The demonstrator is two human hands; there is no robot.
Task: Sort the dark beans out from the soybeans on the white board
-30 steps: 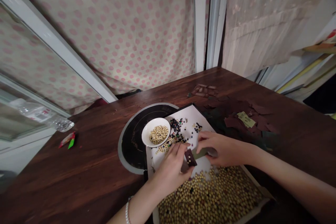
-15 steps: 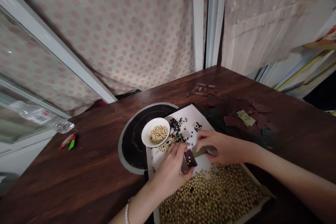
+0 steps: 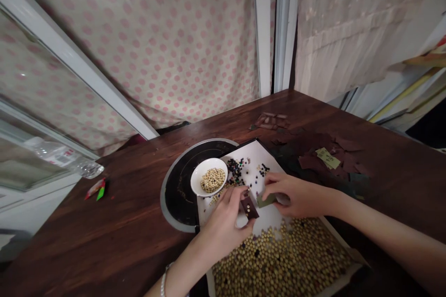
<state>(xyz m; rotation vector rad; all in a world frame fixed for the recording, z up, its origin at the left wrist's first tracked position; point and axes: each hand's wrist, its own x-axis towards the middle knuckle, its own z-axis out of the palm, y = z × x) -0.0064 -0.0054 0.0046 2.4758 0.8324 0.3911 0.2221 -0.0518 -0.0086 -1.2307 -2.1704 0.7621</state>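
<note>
Between the thumb and fingers of my left hand [image 3: 226, 218] is a small dark brown packet [image 3: 249, 208] with a few pale beads on it. My right hand [image 3: 296, 195] pinches a small olive-green card [image 3: 266, 200] just beside the packet. Both hands hover over a white tray [image 3: 266, 151] with a dark edge. Tan beads [image 3: 278, 264] cover its near part thickly. Black and coloured beads [image 3: 237, 169] lie loose at its far end. A white bowl [image 3: 197, 181] partly filled with tan beads stands by the tray's left edge.
Under the bowl is a round black plate [image 3: 174, 195] with a grey rim. Brown scraps [image 3: 344, 155] with a yellow label [image 3: 328, 158] lie at the right, and more brown packets [image 3: 270, 120] behind. A plastic bottle [image 3: 66, 155] and a red-green wrapper [image 3: 95, 189] are at the left.
The brown packet has tilted a little in my left hand, and more beads show on it. The green card shows more clearly beside it. The whole view has shifted slightly.
</note>
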